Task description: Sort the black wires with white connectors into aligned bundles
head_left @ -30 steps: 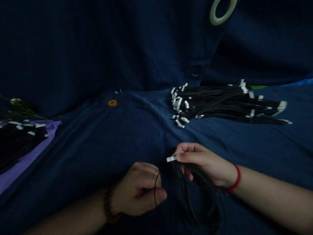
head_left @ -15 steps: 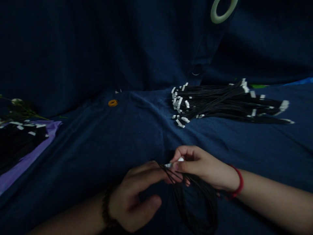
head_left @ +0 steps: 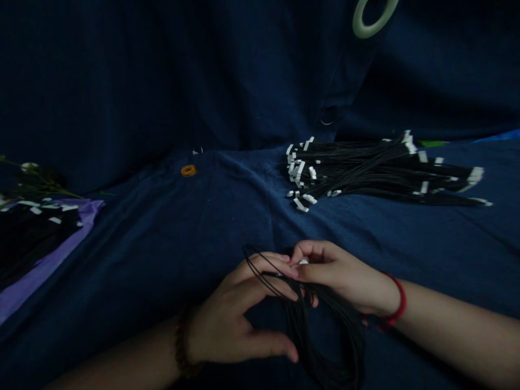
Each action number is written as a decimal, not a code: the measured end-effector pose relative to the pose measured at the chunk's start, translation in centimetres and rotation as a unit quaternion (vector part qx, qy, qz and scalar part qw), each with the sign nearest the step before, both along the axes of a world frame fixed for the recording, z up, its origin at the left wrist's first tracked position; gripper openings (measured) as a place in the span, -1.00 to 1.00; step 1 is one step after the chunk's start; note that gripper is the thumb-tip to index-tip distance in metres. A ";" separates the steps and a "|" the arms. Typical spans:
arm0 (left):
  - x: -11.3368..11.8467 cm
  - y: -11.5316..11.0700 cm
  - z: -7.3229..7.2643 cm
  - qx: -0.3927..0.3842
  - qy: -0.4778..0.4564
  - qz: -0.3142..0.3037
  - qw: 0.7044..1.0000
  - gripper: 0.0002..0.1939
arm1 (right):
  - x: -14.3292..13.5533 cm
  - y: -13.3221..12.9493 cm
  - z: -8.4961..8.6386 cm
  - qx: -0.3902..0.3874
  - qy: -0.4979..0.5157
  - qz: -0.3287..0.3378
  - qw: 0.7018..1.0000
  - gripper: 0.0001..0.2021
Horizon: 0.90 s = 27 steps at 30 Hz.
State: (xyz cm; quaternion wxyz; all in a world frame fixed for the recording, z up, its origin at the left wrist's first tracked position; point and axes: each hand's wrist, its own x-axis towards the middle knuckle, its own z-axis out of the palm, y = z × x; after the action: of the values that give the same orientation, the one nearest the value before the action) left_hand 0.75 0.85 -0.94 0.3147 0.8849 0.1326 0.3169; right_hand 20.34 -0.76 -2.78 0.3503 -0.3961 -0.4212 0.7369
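My right hand (head_left: 329, 268) pinches one end of a bundle of thin black cables (head_left: 345, 336), where a bit of a white connector (head_left: 303, 261) shows between the fingers. The bundle hangs below in a loop. My left hand (head_left: 239, 303) is beside it, thumb held apart and fingers stretched toward the right fingertips. Several thin strands (head_left: 260, 260) loop over the left fingers. The left fingertips touch the bundle near the pinch; parts of the cables there are hidden behind the fingers.
A pile of black cables with white connectors (head_left: 365, 168) lies at the back right. Farther left are a small coil of brown-yellow bands (head_left: 189, 171), a purple bag (head_left: 87, 216) with more cables, and a plant stem (head_left: 52, 187). A pale ring (head_left: 361, 27) hangs at the top over dark blue cloth.
My left hand has shifted right and its thumb has stretched out. The thin strands now arch up over its fingers. My right hand keeps its pinch almost in place.
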 end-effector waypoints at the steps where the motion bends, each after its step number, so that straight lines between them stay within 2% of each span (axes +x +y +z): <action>1: 0.0 0.0 -0.1 0.005 -0.001 0.007 1.000 -0.53 | 0.0 0.0 0.0 -0.001 -0.002 -0.001 1.000 -0.76; 4: -0.1 0.0 -0.6 0.024 0.008 0.040 0.999 -0.74 | 0.1 0.1 0.2 -0.015 -0.010 -0.004 1.000 -0.72; 9: -0.1 0.2 -1.3 0.026 0.066 0.074 0.995 -0.73 | 0.3 0.0 0.3 -0.021 0.001 0.011 1.000 -0.71; 13: 0.1 0.3 -1.2 -0.001 0.031 0.072 0.997 -0.84 | 0.2 0.1 0.4 -0.025 0.010 0.009 1.000 -0.71; 17: 0.1 0.3 -1.1 0.003 0.040 0.071 0.997 -0.84 | 0.1 0.0 0.4 -0.024 0.009 0.004 1.000 -0.72; 22: 0.0 0.3 -1.7 0.031 0.042 0.048 0.997 -0.78 | 0.3 0.0 0.3 -0.019 -0.003 0.011 1.000 -0.73; 27: 0.0 0.3 -1.7 -0.005 0.031 0.042 0.999 -0.77 | 0.3 0.1 0.3 -0.026 0.014 0.014 0.999 -0.75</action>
State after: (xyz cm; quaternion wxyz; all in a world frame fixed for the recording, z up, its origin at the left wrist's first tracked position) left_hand 0.74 1.15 -2.64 0.3012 0.8862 0.1811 0.3018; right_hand 20.63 -0.70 -2.52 0.3354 -0.3886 -0.4026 0.7579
